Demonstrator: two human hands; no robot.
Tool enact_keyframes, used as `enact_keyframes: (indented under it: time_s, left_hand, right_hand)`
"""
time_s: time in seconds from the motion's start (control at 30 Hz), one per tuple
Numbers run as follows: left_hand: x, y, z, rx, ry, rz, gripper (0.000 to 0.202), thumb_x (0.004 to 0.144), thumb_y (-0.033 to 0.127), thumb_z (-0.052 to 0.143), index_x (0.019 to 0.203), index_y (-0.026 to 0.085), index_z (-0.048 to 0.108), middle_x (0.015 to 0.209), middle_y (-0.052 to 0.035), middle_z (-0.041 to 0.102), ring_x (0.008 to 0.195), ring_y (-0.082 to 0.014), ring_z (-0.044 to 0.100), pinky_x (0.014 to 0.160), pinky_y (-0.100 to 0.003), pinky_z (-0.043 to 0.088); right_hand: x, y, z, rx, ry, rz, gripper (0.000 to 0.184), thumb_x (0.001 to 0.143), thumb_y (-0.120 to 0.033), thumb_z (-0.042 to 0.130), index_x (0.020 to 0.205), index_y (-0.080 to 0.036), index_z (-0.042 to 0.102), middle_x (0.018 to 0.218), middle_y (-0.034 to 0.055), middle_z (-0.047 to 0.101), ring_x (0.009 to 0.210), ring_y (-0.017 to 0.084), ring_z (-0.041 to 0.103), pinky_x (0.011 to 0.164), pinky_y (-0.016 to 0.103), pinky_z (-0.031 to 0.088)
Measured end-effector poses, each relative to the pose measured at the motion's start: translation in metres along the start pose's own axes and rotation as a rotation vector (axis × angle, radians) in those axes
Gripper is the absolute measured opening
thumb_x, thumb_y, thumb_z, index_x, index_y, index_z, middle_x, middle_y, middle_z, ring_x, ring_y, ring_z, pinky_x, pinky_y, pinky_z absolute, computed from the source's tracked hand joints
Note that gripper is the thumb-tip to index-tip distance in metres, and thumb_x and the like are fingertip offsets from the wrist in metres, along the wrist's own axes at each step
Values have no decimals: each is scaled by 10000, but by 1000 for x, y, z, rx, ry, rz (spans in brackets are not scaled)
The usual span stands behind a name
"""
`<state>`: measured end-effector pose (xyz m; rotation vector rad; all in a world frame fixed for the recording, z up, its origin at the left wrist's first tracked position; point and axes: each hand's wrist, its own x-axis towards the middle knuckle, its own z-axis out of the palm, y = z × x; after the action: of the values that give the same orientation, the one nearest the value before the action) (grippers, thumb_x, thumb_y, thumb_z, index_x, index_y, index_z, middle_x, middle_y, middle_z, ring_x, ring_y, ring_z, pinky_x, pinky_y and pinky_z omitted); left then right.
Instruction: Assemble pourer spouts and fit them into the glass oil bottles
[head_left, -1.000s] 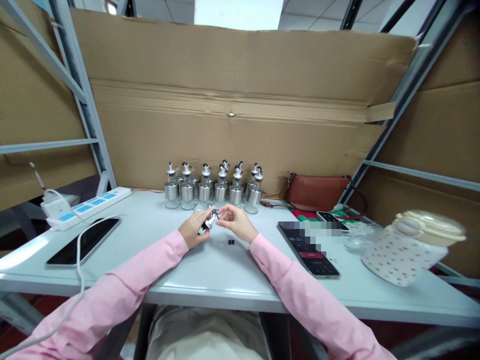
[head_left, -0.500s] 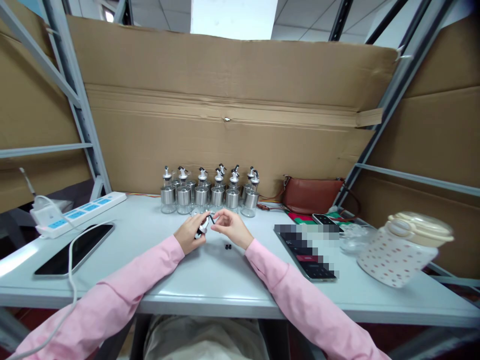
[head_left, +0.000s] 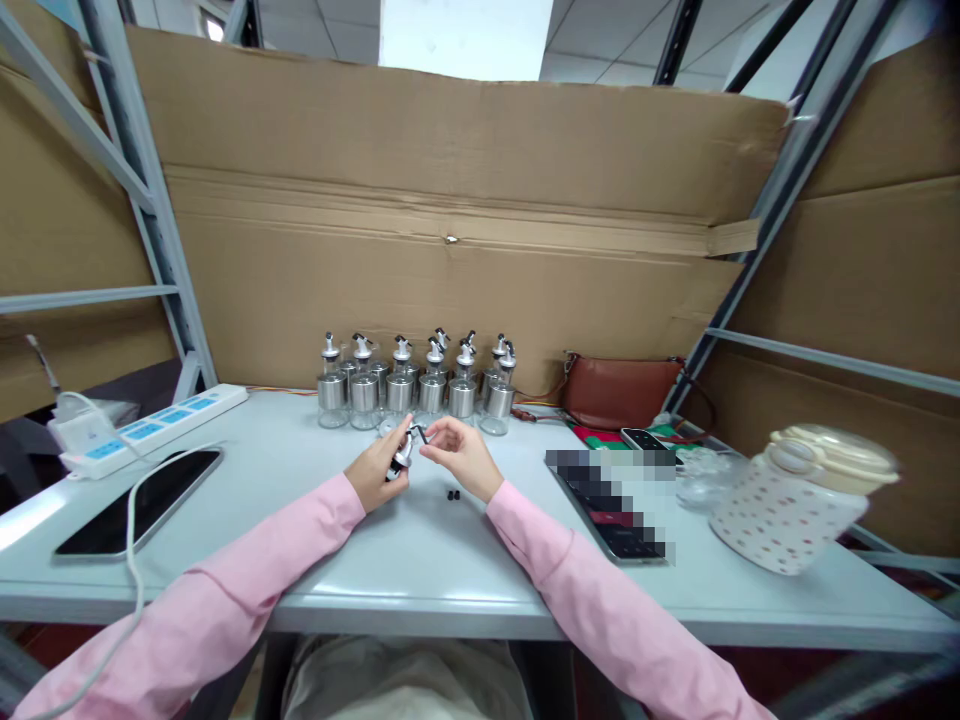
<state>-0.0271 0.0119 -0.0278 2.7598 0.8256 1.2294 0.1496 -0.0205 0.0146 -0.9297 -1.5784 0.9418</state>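
Observation:
My left hand (head_left: 376,472) is closed around a silver-and-black pourer spout (head_left: 403,455), the same kind as those on the glass bottles. My right hand (head_left: 463,458) pinches the end of a thin, dark, bent piece (head_left: 418,432) between thumb and fingertips. That piece reaches to the top of the spout; whether it is a loose tool or a part of the spout I cannot tell. Below the hands, two tiny black pieces (head_left: 454,495) lie on the white table (head_left: 420,570). Behind the hands stand several glass bottles (head_left: 365,392) with steel sleeves and pourer tops.
On the left are a power strip (head_left: 161,430), a dark tablet (head_left: 142,505) and a white cable (head_left: 131,540). To the right lie another tablet (head_left: 637,545), a brown bag (head_left: 622,390), a phone (head_left: 637,438) and a dotted jug (head_left: 787,510). Cardboard (head_left: 450,290) walls the back.
The camera view has shifted slightly. Both hands keep their hold, and the left fingers have moved a little around the pourer spout.

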Motion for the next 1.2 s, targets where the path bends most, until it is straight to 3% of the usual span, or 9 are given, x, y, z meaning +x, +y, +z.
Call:
enact_keyframes:
  time_s: [0.3,0.53,0.7,0.87,0.97,1.2]
  left_hand:
    - [1,3,-3,-42,-24,6,767,690,142,435,1377,170,94,941,-50,517,811,-138,532,770,-250,448]
    - [4,10,-11,1,2,45,626,704,137,428,1310,136,270,910,-63,532,837,-158,533,789,-274,444]
    - [5,9,-13,89,-31,2,586,644,133,432,1226,136,363,944,-70,571,862,-185,540,809,-310,423]
    - [4,6,-10,169,-38,-3,580,636,154,403,1212,126,347,929,-57,610,805,-186,567,856,-357,379]
    - [4,7,-9,188,-41,8,575,643,161,392,1215,129,336,890,-42,622,758,-178,570,863,-354,370]
    - [4,8,-12,149,-86,19,555,669,173,378,1219,123,318,889,-50,620,778,-180,567,838,-339,390]
  right_hand:
    - [0,1,1,-58,-12,-4,252,594,-302,679,745,-154,542,541,-51,502,485,73,423,502,216,330]
    - [0,2,0,-42,-27,28,291,563,-310,710,750,-157,547,565,-39,536,497,79,458,510,226,360]
    - [0,-2,1,132,-88,123,368,508,-367,742,716,-151,531,563,-22,573,494,90,510,552,257,404]
    - [1,-1,0,355,-202,262,442,537,-411,729,851,-142,575,624,0,618,529,88,542,624,281,422]
    - [0,2,-1,412,-281,328,379,559,-409,726,787,-127,617,683,4,598,539,58,503,597,250,397]
    - [-2,3,-2,444,-315,339,321,595,-408,713,738,-133,630,745,15,575,586,71,508,609,259,385]
